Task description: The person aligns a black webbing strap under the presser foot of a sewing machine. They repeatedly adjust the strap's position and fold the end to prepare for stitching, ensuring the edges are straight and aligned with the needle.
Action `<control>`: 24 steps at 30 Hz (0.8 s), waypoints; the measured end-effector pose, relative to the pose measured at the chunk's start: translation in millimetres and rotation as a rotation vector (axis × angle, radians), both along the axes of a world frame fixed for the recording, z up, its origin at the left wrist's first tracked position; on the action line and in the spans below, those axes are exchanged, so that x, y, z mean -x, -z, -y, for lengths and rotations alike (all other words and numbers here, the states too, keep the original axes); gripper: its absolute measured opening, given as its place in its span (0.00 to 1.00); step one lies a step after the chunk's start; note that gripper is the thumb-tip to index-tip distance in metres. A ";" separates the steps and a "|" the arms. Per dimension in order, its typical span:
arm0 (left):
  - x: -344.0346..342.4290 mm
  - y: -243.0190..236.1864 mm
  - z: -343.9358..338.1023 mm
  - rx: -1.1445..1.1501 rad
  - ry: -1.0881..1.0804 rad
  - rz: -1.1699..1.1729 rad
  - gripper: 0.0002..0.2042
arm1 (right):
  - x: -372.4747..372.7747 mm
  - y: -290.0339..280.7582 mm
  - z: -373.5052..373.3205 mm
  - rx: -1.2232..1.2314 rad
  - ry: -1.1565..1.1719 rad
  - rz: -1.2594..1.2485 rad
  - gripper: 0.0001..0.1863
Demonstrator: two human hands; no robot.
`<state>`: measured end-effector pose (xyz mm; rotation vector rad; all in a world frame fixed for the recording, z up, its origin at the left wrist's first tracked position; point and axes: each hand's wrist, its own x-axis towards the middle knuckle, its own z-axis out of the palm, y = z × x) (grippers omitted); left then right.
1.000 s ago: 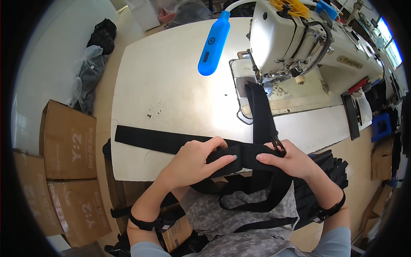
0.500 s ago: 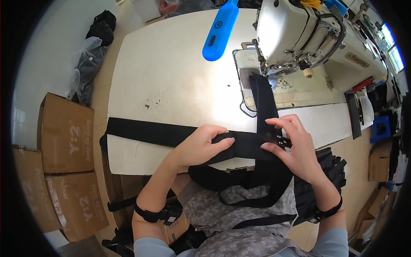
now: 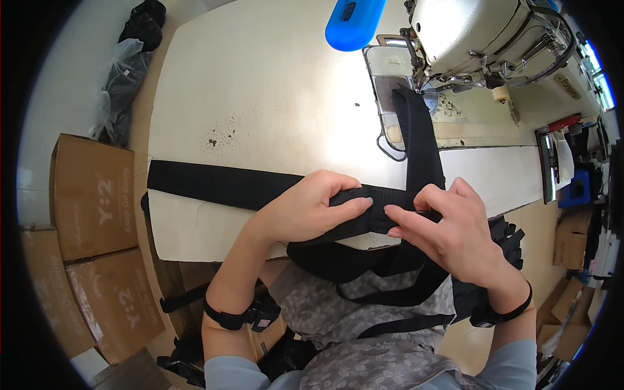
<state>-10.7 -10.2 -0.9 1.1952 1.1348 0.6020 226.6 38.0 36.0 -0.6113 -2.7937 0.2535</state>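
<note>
A wide black strap (image 3: 221, 183) lies across the front of the table, from the left edge to my hands. My left hand (image 3: 315, 209) is closed round it, thumb pressed on top near a stitched patch (image 3: 388, 198). Just right of that thumb, my right hand (image 3: 452, 227) pinches the strap, thumb and forefinger together at the patch. A small dark piece shows at its fingers, too hidden to name. Another length of black strap (image 3: 421, 140) runs from under the sewing machine (image 3: 465, 45) down to the right hand. More black strap loops hang over my lap.
A blue rounded handle-like object (image 3: 353, 25) hangs over the far side of the white table (image 3: 260, 97). Brown cartons (image 3: 94, 201) are stacked on the left, below black bags (image 3: 127, 84). More cartons (image 3: 572, 240) and a blue stool (image 3: 572, 188) are at right.
My right hand has moved left along the strap, closing its fingers beside my left thumb. A dark piece with light dots, seen earlier by its fingers, is now mostly hidden. The view has shifted slightly.
</note>
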 end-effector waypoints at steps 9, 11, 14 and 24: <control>0.3 -3.1 0.5 -0.054 0.017 0.022 0.09 | 2.5 -5.7 -3.2 0.041 -0.046 0.032 0.13; -0.4 -1.7 1.4 -0.073 0.002 0.027 0.10 | 2.2 -6.0 -3.8 0.049 -0.051 0.036 0.13; -2.6 0.9 2.1 -0.087 -0.029 0.026 0.11 | 1.8 -7.8 -5.6 0.064 -0.063 0.051 0.13; 0.2 0.2 1.6 -0.026 0.005 -0.004 0.08 | 4.4 -12.0 -7.9 0.068 -0.098 0.070 0.13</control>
